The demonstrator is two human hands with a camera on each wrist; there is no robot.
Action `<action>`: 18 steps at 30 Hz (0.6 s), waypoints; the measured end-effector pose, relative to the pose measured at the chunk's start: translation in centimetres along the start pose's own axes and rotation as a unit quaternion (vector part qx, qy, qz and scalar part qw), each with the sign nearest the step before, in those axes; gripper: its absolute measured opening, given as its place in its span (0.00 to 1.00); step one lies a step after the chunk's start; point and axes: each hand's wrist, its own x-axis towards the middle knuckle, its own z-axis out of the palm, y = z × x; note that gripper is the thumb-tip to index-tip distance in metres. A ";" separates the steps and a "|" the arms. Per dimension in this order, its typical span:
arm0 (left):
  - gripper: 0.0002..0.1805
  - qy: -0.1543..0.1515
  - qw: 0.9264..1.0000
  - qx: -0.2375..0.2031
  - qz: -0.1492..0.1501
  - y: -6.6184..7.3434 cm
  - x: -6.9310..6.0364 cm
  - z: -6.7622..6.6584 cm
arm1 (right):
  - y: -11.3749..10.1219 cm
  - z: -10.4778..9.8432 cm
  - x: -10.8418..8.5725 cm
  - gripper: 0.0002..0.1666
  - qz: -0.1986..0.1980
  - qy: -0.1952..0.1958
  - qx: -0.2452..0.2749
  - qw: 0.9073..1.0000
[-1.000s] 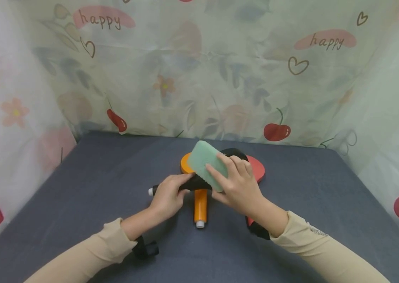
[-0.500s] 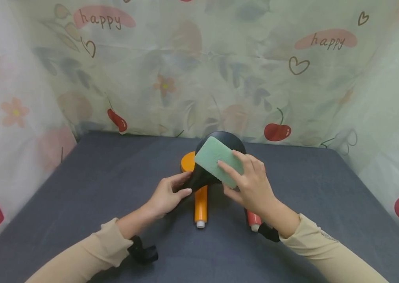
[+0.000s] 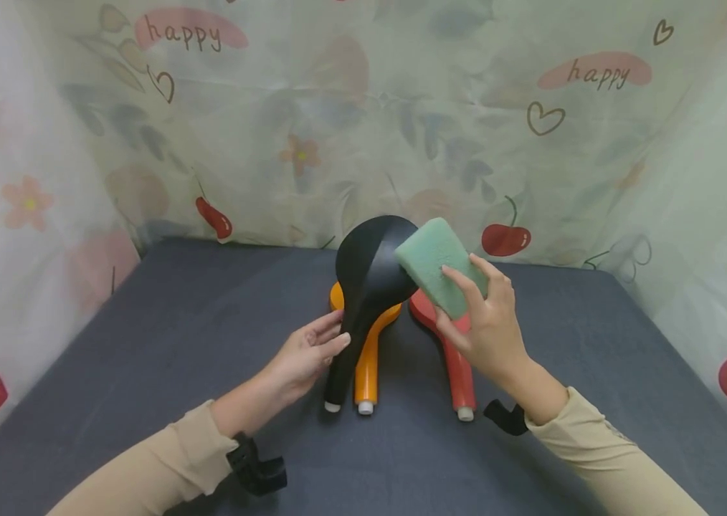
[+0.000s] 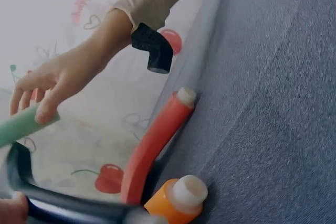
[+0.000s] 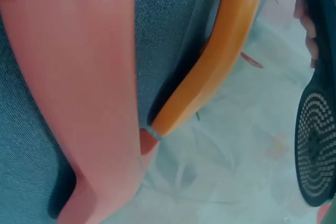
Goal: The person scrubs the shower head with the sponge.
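Observation:
A black handheld shower head [image 3: 370, 261] is raised over the table, its broad head up and its handle slanting down. My left hand [image 3: 305, 358] holds it by the handle between thumb and fingers. In the right wrist view its nozzle face [image 5: 316, 148] shows, full of small pale dots. My right hand [image 3: 491, 333] grips a pale green sponge [image 3: 437, 258], which overlaps the right edge of the black head. Whether sponge and head touch I cannot tell. Behind the black one rests an orange shower head [image 3: 368, 365], partly hidden.
A red shower head [image 3: 457, 365] lies right of the orange one, its top partly covered by the sponge and my right hand. Dark grey cloth [image 3: 208, 322] covers the table. A patterned curtain [image 3: 363, 107] closes off the back and sides. Black mounts [image 3: 259, 466] hang at both wrists.
The black shower head has swung from nearly level to upright, its handle end dropping. The sponge has slid right and up along it in my right hand, uncovering the red shower head's handle.

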 end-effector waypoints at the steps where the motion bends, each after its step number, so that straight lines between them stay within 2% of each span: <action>1: 0.31 -0.011 1.000 -0.017 0.000 0.0 0.0 0.0 | 0.1 0.0 0.0 0.28 0.009 0.001 0.010 1.000; 4: 0.33 -0.049 0.997 -0.057 0.007 -0.1 0.1 0.0 | 0.3 0.1 -0.2 0.27 0.026 0.003 0.034 0.999; 7: 0.33 -0.099 0.992 -0.075 0.017 -0.2 0.1 -0.2 | 0.4 0.4 -0.4 0.31 0.035 0.001 0.062 0.997; 12: 0.30 -0.183 0.978 -0.097 0.018 -0.1 -0.2 -0.2 | 0.1 0.9 -0.4 0.34 0.039 0.008 0.110 0.993; 14: 0.29 -0.198 0.975 -0.099 0.016 0.0 -0.3 0.1 | -0.1 1.1 -0.3 0.34 0.041 0.010 0.124 0.991; 18: 0.28 -0.193 0.979 -0.064 0.015 0.0 -0.6 0.9 | -0.8 1.4 0.0 0.34 0.037 0.006 0.150 0.988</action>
